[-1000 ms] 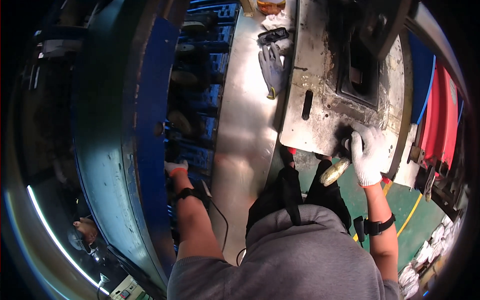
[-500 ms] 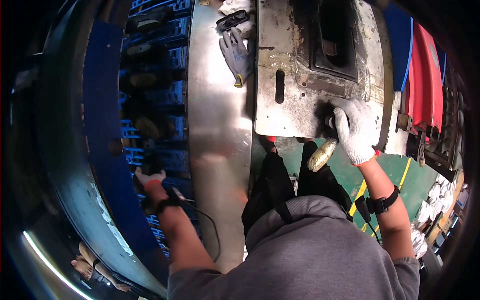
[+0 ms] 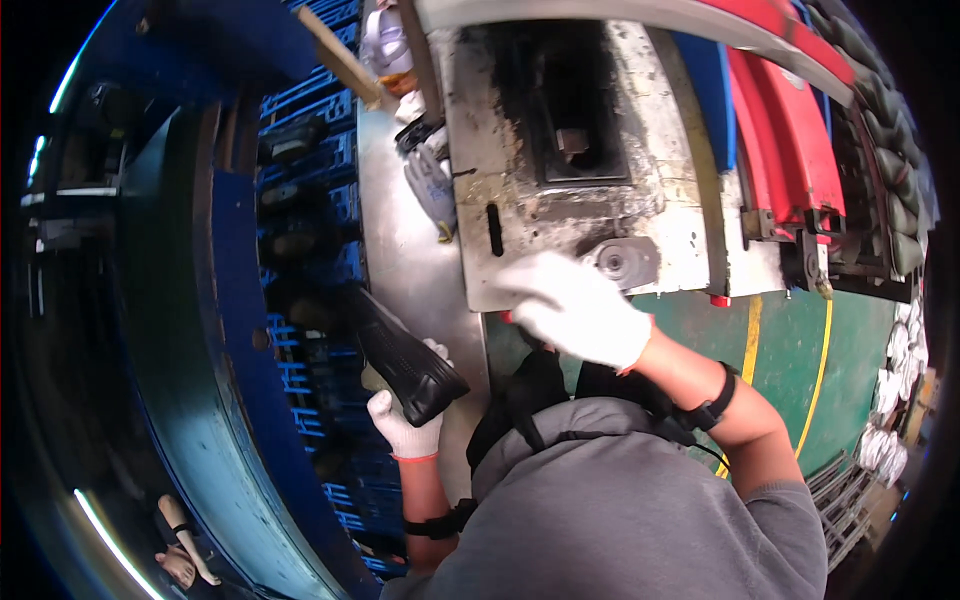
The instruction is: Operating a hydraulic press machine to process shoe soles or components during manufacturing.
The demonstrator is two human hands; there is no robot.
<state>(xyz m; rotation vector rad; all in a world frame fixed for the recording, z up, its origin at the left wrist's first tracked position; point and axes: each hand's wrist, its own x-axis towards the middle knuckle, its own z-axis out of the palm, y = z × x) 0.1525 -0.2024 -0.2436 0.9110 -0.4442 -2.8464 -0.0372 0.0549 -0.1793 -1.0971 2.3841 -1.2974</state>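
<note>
my left hand (image 3: 405, 425) is clamped on the black sole (image 3: 400, 350) — long axis running up-left — while my right hand (image 3: 575, 310), fingers loosely together, hovers by the round metal part (image 3: 620, 262).

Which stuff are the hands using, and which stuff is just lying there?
In use:
- black ridged sole, held by the left hand
- grimy metal press plate, with the right hand over its edge

Lying about:
- spare glove
- wooden stick
</note>
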